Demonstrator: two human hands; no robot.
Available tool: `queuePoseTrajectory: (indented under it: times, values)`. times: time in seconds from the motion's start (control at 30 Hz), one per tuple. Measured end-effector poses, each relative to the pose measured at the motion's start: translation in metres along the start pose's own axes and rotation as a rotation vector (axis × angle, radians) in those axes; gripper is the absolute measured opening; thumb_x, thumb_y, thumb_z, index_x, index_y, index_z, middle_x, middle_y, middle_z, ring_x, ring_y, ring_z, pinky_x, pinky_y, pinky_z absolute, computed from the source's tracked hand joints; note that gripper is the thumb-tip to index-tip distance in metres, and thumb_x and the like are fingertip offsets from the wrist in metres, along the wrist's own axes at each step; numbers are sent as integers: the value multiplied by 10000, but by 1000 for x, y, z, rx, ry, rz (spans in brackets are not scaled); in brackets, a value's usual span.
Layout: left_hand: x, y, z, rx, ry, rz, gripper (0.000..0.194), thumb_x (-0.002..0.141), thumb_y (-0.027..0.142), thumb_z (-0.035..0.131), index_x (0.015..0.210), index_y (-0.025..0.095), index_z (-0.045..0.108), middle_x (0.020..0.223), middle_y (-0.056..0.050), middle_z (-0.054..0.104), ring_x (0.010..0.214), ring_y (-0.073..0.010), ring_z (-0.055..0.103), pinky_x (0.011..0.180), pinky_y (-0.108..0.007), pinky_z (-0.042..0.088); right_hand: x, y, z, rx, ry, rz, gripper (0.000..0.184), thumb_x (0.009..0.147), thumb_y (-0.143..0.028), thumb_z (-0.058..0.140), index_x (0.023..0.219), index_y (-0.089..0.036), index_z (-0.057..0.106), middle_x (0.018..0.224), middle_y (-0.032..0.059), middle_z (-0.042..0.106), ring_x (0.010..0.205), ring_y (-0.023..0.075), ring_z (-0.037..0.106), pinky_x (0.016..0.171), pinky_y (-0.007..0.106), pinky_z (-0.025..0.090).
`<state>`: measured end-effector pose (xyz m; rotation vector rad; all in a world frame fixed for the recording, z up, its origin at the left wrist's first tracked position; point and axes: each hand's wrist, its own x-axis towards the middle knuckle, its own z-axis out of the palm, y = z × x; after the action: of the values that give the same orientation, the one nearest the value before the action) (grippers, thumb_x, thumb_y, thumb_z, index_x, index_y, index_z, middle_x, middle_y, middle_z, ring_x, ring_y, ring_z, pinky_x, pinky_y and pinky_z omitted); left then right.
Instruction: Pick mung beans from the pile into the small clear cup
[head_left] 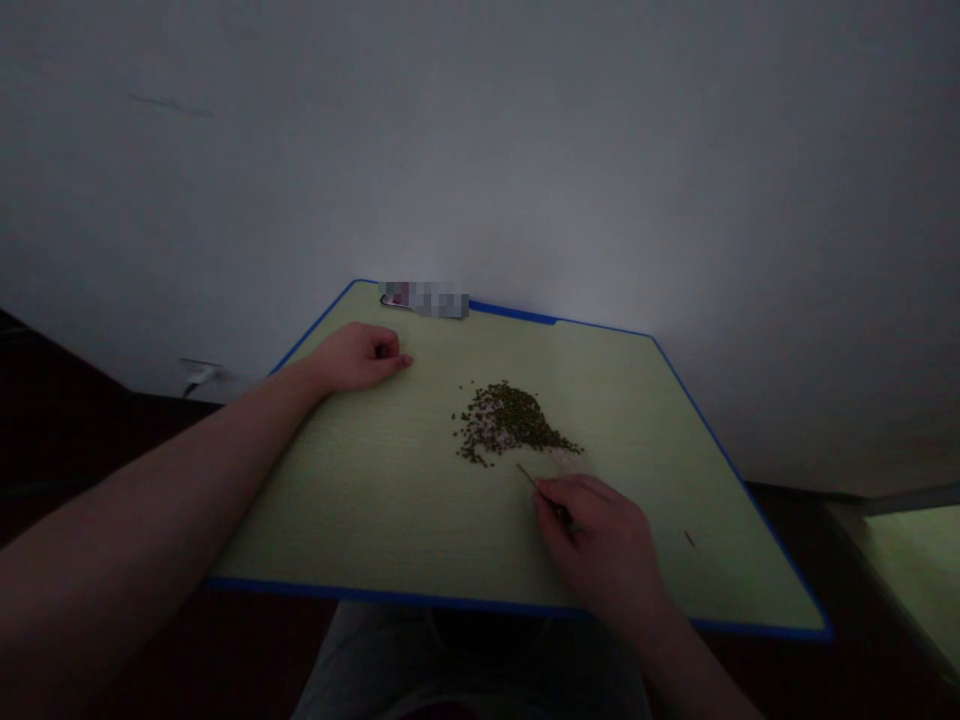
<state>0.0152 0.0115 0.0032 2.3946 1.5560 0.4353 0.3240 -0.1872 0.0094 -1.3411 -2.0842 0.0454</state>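
Observation:
A loose pile of small green beans (517, 410), which look like mung beans, lies mid-table with paler grains (484, 425) spread among and beside them. My right hand (600, 535) pinches a thin stick (526, 475), its tip on the near side of the pile, just short of the beans. The stick's other end is hidden in my fingers. To the left of the pile, my left hand (356, 357) rests on the tabletop, its fingers curled in a loose fist with nothing showing in them.
The pale table (360, 520) has a blue edge and stands against a grey wall (487, 150). At its back left lies a flat, blurred object (427, 300). A small dark sliver (690, 540) lies at the right. A plug (201, 380) sits in the wall at left.

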Motion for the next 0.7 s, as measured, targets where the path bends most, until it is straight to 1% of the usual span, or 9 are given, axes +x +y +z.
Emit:
queuePoseTrajectory:
  times: [0.2, 0.47, 0.7]
  values:
    - [-1, 2, -1, -2, 6, -4, 400, 780, 546, 478, 653, 175, 558, 538, 15, 501, 528, -114, 437, 536, -255, 297, 11, -2, 7, 33, -44, -69, 188, 885, -165, 540, 874, -167, 728, 799, 49, 743, 721, 167, 684, 694, 297, 561]
    - [-1, 1, -1, -7, 10, 12, 397, 789, 544, 482, 645, 178, 540, 558, 12, 517, 531, -109, 436, 542, -256, 300, 8, -8, 10, 74, -42, -135, 212, 896, -163, 526, 861, -172, 735, 801, 56, 743, 722, 156, 680, 687, 289, 571]
    - [0, 0, 0, -8, 10, 9, 391, 784, 541, 490, 646, 178, 537, 559, 14, 518, 532, -109, 442, 539, -255, 298, 10, -11, 15, 48, -44, -161, 226, 913, -160, 512, 867, -169, 733, 817, 60, 742, 746, 159, 676, 718, 288, 563]
